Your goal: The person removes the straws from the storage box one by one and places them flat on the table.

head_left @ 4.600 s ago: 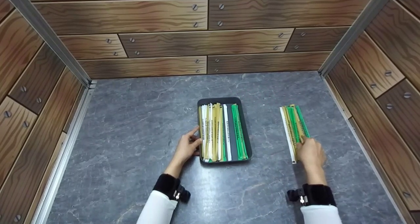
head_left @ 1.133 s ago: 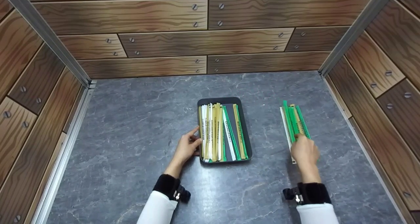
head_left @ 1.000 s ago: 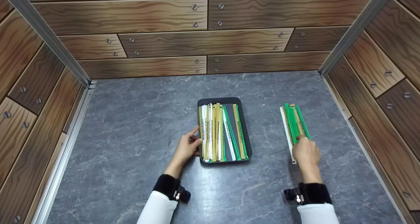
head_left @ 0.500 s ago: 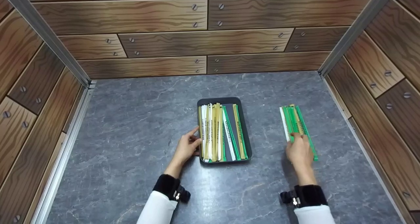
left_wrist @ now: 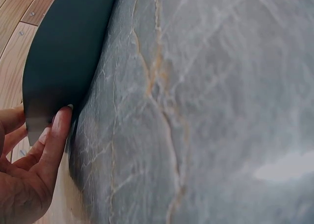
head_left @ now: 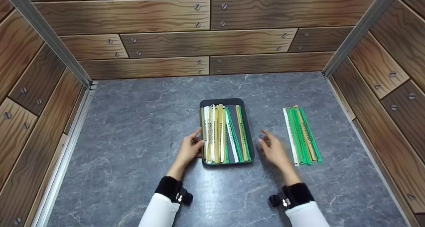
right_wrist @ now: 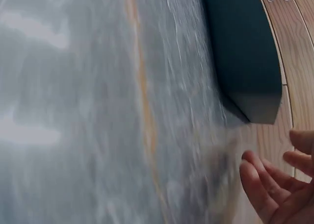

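In the head view, a dark rectangular tray holds a row of long, thin wrapped straws in white, tan and green, with a gap showing the tray's floor towards the right. My left hand rests against the tray's left side; in the left wrist view its fingertips touch the dark outer wall. Just right of the tray, my right hand has its fingers loosely extended and holds nothing. Farther right, a loose bundle of straws in white, tan and green lies on the table.
The grey marbled tabletop surrounds the tray and the bundle. A wood-patterned wall stands behind, with similar panels on both sides. Metal rails run along the table's edges.
My right hand has left the loose bundle and moved left to beside the tray. That bundle shows more green than earlier, and the straws at the tray's right are arranged differently. My left hand stays put.
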The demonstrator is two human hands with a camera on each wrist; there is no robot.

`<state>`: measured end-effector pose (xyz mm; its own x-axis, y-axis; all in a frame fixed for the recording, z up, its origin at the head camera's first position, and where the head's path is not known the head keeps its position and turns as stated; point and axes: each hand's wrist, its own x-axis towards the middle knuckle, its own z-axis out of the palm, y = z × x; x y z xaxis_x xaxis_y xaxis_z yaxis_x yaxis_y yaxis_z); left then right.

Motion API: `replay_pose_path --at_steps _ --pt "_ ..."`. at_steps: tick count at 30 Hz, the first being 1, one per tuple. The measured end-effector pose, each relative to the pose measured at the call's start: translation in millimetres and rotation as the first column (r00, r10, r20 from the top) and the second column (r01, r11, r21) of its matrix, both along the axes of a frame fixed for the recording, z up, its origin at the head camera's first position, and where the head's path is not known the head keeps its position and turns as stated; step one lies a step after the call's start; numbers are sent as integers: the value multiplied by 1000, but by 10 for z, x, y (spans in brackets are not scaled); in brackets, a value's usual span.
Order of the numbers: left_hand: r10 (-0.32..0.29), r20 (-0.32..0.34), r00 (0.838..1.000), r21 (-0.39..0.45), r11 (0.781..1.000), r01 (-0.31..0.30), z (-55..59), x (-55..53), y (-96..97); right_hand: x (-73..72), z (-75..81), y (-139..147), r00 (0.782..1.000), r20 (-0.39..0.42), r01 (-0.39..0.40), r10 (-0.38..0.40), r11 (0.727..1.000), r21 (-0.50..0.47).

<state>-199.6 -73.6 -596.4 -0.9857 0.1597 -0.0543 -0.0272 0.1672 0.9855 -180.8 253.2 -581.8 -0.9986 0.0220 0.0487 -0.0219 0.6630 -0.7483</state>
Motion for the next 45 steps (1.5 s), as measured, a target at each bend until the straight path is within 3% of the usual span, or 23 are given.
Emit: replay_pose_path --at_steps 3,12,17,24,33,42,45 --pt "4 -6 1000 -2 1000 -4 -4 1 -1 -35 -24 -79 999 37 -35 38 997 -65" --pt "14 34 999 -21 1000 -13 4 4 12 -113 -17 -238 987 112 -104 112 992 -73" --pt "14 41 999 -44 999 -12 12 10 12 -128 -3 -267 986 125 -100 111 991 -88" --pt "4 12 1000 -68 998 -3 26 23 4 -127 -31 -280 987 122 -87 103 987 -132" --pt "3 -44 999 -195 981 -12 43 22 -47 -114 -45 -322 981 150 -97 122 981 -166" --pt "9 86 996 -67 998 -3 95 72 -120 -60 -15 -369 981 151 -100 122 984 -149" --pt "2 106 994 -38 999 2 99 89 -120 -47 18 -410 988 122 -91 99 994 -66"
